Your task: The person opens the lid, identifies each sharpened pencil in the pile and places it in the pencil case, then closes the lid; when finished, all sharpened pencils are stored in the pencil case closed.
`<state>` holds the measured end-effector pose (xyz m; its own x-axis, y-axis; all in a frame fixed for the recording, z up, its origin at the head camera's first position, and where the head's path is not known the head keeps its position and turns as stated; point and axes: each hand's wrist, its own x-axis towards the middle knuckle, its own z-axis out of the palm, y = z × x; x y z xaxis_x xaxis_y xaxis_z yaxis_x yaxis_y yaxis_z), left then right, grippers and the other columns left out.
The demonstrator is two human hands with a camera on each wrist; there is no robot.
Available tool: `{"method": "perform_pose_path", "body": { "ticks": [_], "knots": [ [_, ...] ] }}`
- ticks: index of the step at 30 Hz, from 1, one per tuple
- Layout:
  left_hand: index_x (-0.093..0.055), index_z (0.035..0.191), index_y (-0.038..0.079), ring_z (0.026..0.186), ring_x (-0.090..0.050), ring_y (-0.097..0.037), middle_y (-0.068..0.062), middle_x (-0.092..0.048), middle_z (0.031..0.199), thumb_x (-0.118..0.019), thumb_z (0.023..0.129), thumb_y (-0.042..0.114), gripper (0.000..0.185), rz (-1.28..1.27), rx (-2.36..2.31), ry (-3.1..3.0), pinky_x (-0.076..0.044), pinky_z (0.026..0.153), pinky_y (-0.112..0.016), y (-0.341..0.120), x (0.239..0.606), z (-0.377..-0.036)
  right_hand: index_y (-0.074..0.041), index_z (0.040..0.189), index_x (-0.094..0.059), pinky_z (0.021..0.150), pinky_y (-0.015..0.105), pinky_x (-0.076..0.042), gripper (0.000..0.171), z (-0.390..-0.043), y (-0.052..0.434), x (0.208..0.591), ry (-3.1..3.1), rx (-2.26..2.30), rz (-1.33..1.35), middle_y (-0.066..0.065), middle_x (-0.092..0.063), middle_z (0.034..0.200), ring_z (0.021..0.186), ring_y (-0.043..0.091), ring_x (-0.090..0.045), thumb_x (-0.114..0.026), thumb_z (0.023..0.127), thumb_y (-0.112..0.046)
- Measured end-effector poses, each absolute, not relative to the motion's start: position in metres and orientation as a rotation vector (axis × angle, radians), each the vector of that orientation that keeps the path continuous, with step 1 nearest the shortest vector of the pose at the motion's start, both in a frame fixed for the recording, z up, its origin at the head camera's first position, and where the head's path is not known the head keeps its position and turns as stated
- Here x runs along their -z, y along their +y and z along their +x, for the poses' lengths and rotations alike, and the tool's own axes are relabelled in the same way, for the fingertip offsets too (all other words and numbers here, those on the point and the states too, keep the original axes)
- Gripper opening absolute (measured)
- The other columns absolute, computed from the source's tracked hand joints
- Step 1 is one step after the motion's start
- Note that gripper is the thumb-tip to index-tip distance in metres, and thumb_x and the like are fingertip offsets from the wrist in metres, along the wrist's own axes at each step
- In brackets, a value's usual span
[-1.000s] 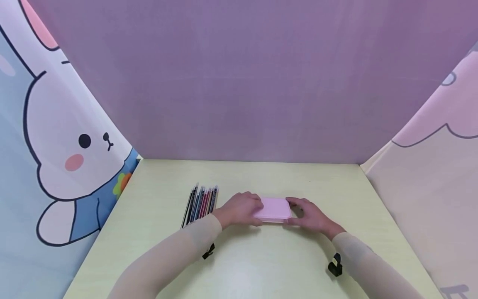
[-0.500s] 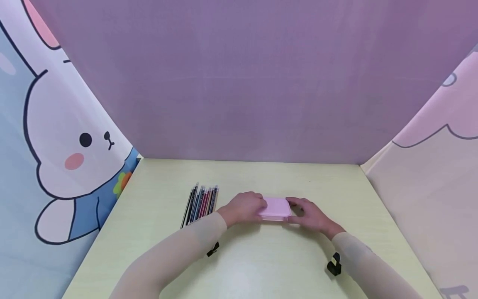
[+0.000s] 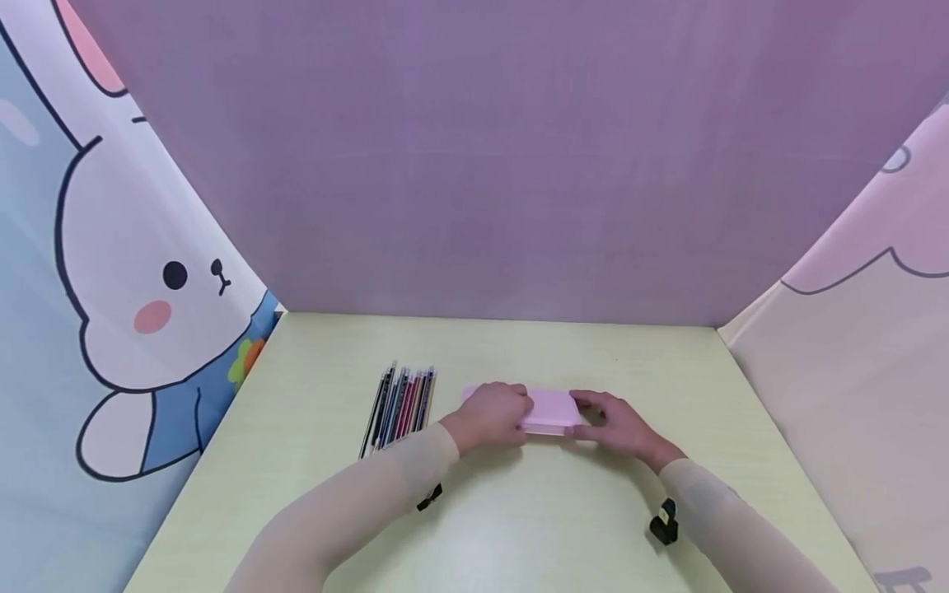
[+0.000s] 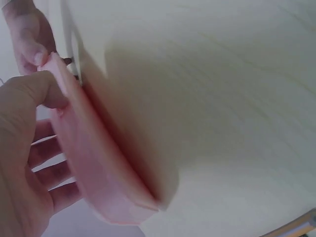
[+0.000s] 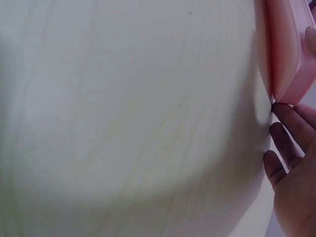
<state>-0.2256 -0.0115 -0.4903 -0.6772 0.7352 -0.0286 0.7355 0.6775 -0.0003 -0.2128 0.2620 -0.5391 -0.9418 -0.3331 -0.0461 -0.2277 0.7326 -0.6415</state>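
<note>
A flat pink plastic box (image 3: 552, 409) lies on the table in front of me, long side across. My left hand (image 3: 493, 412) grips its left part, thumb on the near side and the other fingers over the top. In the left wrist view, the thumb of the left hand (image 4: 22, 128) bends against the pink box (image 4: 91, 163), its lower edge slightly off the table at one side. My right hand (image 3: 619, 424) holds the right end, thumb at the near corner. In the right wrist view, a fingertip of the right hand (image 5: 296, 163) touches the box corner (image 5: 291, 64).
Several pencils (image 3: 400, 408) lie side by side on the pale table (image 3: 356, 338), left of the box. A purple cloth wall (image 3: 489, 165) stands behind, with printed curtains (image 3: 111, 288) at the sides.
My left hand has slid a little to the right along the box, and the box's left end now shows behind it. The right hand has barely moved.
</note>
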Motion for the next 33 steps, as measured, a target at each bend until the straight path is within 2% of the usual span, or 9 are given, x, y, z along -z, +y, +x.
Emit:
{"method": "perform_pose_path", "body": {
  "ticks": [6,14,25,30,33],
  "knots": [
    [-0.071,0.107,0.013,0.072,-0.055,-0.01,0.002,-0.065,0.097,-0.072,0.087,0.027,0.025,1.243,0.07,2.853,-0.055,0.068,-0.025,-0.006,0.491,-0.223,-0.012,0.148,-0.056,0.106,0.056,-0.049,0.081,-0.214,0.262,0.537,2.758,1.015,-0.406,0.009,-0.064,0.14,0.129,0.033,-0.058,-0.081,0.083,-0.053],
    [-0.071,0.106,0.012,0.074,-0.059,-0.012,0.001,-0.068,0.093,-0.071,0.088,0.025,0.022,1.266,0.124,2.846,-0.057,0.07,-0.029,-0.001,0.492,-0.219,-0.01,0.146,-0.057,0.106,0.055,-0.05,0.08,-0.214,0.263,0.537,2.752,1.022,-0.414,0.011,-0.064,0.141,0.129,0.034,-0.058,-0.082,0.082,-0.05],
    [-0.066,0.118,0.006,0.073,-0.061,-0.013,-0.001,-0.067,0.086,-0.059,0.098,0.018,0.024,1.488,0.433,2.833,-0.059,0.071,-0.028,0.003,0.493,-0.211,-0.007,0.144,-0.058,0.103,0.053,-0.053,0.081,-0.212,0.259,0.532,2.753,1.034,-0.432,0.013,-0.064,0.141,0.127,0.034,-0.06,-0.083,0.081,-0.05],
    [-0.065,0.119,0.006,0.068,-0.058,-0.011,-0.001,-0.065,0.081,-0.055,0.1,0.015,0.023,1.567,0.531,2.845,-0.059,0.066,-0.028,0.001,0.487,-0.206,-0.007,0.144,-0.059,0.101,0.051,-0.055,0.08,-0.213,0.257,0.528,2.75,1.02,-0.417,0.013,-0.063,0.141,0.126,0.033,-0.061,-0.084,0.08,-0.049],
    [-0.063,0.124,0.006,0.066,-0.058,-0.01,-0.001,-0.065,0.082,-0.052,0.102,0.014,0.026,1.609,0.618,2.861,-0.06,0.063,-0.028,0.0,0.487,-0.205,-0.006,0.143,-0.059,0.1,0.051,-0.055,0.081,-0.214,0.256,0.526,2.758,1.005,-0.413,0.014,-0.063,0.141,0.124,0.033,-0.061,-0.084,0.08,-0.05]
  ]
}}
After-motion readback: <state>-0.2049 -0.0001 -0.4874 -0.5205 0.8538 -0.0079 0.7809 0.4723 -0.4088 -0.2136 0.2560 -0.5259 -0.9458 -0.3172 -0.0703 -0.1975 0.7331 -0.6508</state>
